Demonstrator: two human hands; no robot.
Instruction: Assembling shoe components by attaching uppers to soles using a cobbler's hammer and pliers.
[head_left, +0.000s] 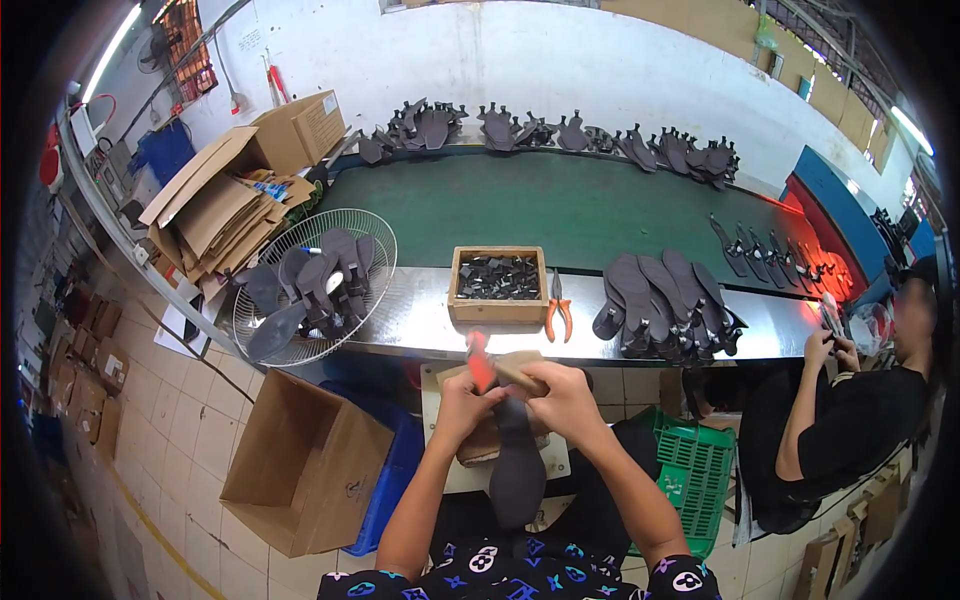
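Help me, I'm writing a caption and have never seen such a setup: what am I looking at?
There's no robot here. One wide, rounded picture comes from a camera on a person's head, looking down at their own bare hands. Between the left hand and right hand, the narrow end of a dark sole is held. The red thing by the left fingers I can't identify. On the metal bench are a wire basket of soles, a box of small pieces, pliers and a sole pile.
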